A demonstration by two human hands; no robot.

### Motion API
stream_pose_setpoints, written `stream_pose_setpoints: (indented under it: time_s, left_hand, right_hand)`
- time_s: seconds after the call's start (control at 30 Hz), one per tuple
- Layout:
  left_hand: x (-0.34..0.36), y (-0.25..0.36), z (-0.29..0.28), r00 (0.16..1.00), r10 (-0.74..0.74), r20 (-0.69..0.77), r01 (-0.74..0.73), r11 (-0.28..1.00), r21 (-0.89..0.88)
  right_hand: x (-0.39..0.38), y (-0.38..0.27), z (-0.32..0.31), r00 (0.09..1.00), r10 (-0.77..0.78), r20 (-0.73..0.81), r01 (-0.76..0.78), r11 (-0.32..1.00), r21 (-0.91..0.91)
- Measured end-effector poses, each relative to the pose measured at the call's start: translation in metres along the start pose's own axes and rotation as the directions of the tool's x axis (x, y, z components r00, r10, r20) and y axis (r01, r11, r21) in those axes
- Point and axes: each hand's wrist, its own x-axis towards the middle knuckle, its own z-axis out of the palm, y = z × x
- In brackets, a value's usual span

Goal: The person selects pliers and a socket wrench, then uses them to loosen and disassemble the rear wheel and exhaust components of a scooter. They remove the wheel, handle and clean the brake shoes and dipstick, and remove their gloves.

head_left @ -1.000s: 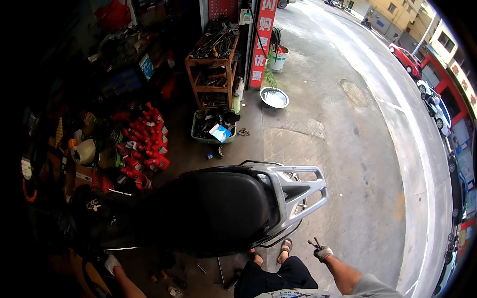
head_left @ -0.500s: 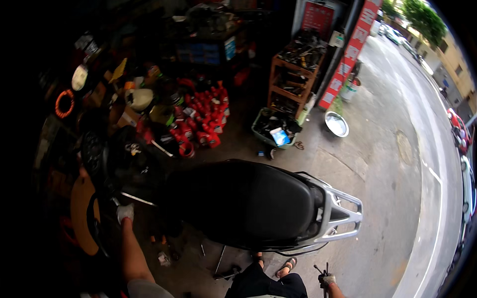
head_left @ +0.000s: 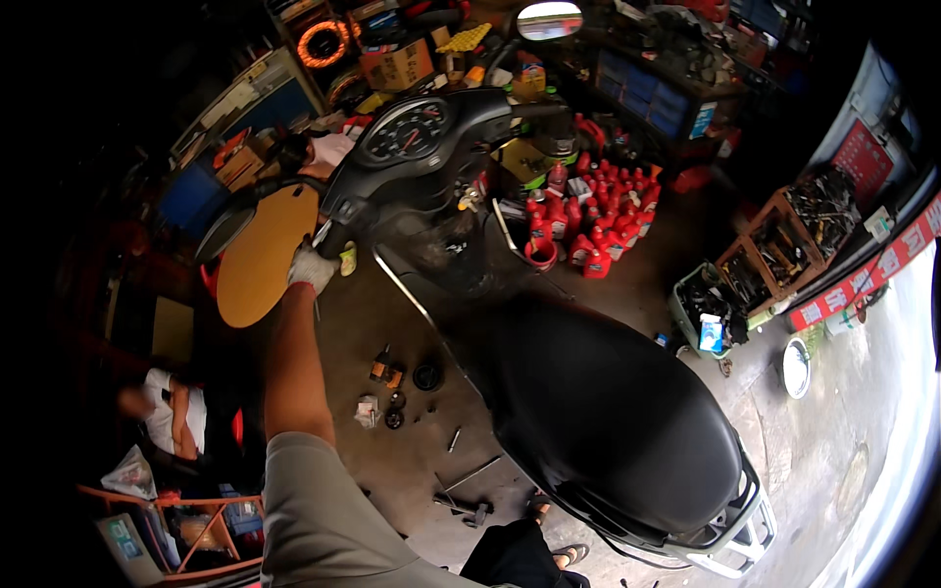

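My left hand (head_left: 312,267), in a pale work glove, is closed around the left handlebar grip (head_left: 336,235) of a black scooter. Its fingers wrap the grip beside the round dashboard gauge (head_left: 407,132). Stretching back to the lower right is the scooter's long black seat (head_left: 608,421), with a silver rear rack (head_left: 750,539) behind it. My right hand is out of the picture; only small dark tips show at the lower edge near where it was.
Loose parts, a dark wheel-like ring (head_left: 427,377) and a long-handled tool (head_left: 475,472) lie on the floor. Red bottles (head_left: 598,220) crowd beyond the scooter. A seated person (head_left: 181,421) is at left. A tan rounded board (head_left: 270,260) stands by the handlebar.
My view has swung left, so the scooter's front now shows fully. My left hand remains on the handlebar. My right hand, holding a dark metal tool earlier, has left the picture.
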Motion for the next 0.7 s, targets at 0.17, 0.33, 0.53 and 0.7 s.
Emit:
stream_pose_setpoints:
  time_s: [0.17,0.33,0.53,0.7]
  left_hand:
    - [0.000,0.015,-0.004,0.999,0.028,0.029,-0.025,0.992,-0.124]
    - [-0.003,0.011,-0.008,0.999,0.007,0.036,-0.006,1.000,-0.018]
    - [-0.003,-0.004,-0.001,0.999,0.028,0.028,-0.027,0.999,-0.036]
    - [-0.006,0.001,0.005,0.998,0.055,0.044,-0.054,0.998,-0.019]
  right_hand:
    - [0.002,-0.007,0.015,0.996,-0.082,0.033,0.082,0.997,0.000]
    - [0.019,0.003,0.031,0.983,-0.159,0.091,0.155,0.987,0.043]
    - [0.029,0.008,0.030,0.991,-0.115,0.071,0.114,0.993,0.020]
    - [0.040,0.019,0.025,0.995,-0.085,0.048,0.083,0.996,0.030]
